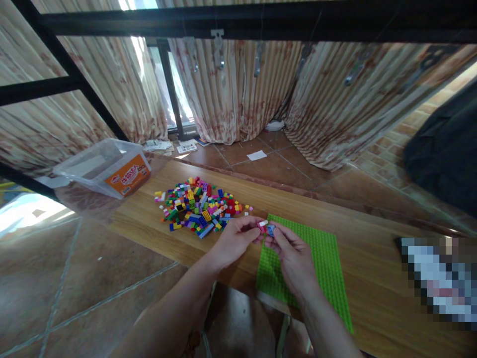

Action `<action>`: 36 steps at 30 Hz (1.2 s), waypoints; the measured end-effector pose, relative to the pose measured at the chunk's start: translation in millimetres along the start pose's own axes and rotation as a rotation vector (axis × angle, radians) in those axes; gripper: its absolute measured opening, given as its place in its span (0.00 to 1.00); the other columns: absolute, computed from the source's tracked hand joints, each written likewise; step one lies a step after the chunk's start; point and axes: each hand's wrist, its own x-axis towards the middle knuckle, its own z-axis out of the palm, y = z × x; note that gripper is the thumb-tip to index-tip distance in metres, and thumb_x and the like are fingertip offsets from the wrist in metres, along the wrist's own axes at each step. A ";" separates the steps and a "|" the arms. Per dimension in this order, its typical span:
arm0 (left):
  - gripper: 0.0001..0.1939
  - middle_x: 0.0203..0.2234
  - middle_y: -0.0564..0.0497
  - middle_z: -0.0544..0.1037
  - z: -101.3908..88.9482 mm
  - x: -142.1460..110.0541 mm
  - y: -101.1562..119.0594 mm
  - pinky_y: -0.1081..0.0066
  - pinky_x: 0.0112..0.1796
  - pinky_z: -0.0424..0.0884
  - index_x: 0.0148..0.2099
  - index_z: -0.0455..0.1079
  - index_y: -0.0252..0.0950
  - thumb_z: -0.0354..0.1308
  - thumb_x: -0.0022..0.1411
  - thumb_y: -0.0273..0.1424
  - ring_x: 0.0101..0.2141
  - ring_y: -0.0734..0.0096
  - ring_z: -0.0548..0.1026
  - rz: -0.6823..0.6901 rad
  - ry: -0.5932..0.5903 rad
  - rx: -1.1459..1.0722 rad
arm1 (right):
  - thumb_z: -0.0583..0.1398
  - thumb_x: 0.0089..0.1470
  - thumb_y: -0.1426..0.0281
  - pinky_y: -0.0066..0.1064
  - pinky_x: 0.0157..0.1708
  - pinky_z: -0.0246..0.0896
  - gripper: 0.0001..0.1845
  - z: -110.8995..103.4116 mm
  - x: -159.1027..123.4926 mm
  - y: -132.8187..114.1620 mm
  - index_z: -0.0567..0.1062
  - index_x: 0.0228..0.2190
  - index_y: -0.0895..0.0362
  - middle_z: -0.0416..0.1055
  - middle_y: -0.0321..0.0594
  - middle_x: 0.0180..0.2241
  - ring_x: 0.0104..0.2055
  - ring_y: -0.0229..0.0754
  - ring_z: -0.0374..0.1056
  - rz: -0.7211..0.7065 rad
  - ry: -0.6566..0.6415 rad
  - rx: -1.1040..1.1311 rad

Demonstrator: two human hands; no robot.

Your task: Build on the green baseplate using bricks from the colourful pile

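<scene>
Over the left edge of a green studded baseplate [316,243], my two hands meet close together. My left hand [238,236] pinches a small pink-and-white toy brick piece [263,226] between thumb and fingers. Right beside it, my right hand [294,253] grips a small light blue toy brick [271,229]. The pieces are very near each other; whether they touch I cannot tell. Fingers cover part of both. To the left of my hands, a heap of loose toy bricks [201,206] in many colours lies spread on the wooden table.
A clear plastic bin [97,164] with an orange label stands at the table's left end. The wooden table [372,278] runs to the right, where a blurred-out object [439,283] lies. Papers [158,145] and a white sheet [257,155] lie beyond, near the curtains [238,89].
</scene>
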 end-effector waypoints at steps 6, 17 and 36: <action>0.14 0.42 0.45 0.79 -9.4 -0.7 -3.2 0.66 0.48 0.70 0.45 0.73 0.32 0.58 0.56 0.20 0.43 0.66 0.76 0.194 0.158 0.360 | 0.58 0.55 0.69 0.40 0.43 0.67 0.15 8.1 0.6 9.0 0.79 0.42 0.54 0.78 0.44 0.39 0.40 0.46 0.73 -0.350 -0.087 -0.643; 0.11 0.33 0.50 0.77 -13.4 -2.6 -7.3 0.69 0.40 0.71 0.38 0.71 0.34 0.54 0.54 0.17 0.35 0.69 0.76 0.248 0.189 0.622 | 0.64 0.50 0.64 0.39 0.45 0.69 0.26 15.5 3.3 4.7 0.73 0.51 0.53 0.78 0.43 0.45 0.43 0.44 0.75 -0.193 -0.153 -0.217; 0.07 0.33 0.50 0.77 -7.9 -6.7 -6.8 0.69 0.40 0.69 0.37 0.73 0.36 0.57 0.57 0.22 0.36 0.68 0.74 0.343 0.101 0.674 | 0.70 0.43 0.57 0.26 0.24 0.61 0.19 15.1 3.3 -9.6 0.81 0.35 0.56 0.75 0.36 0.25 0.25 0.34 0.65 0.142 -0.108 0.079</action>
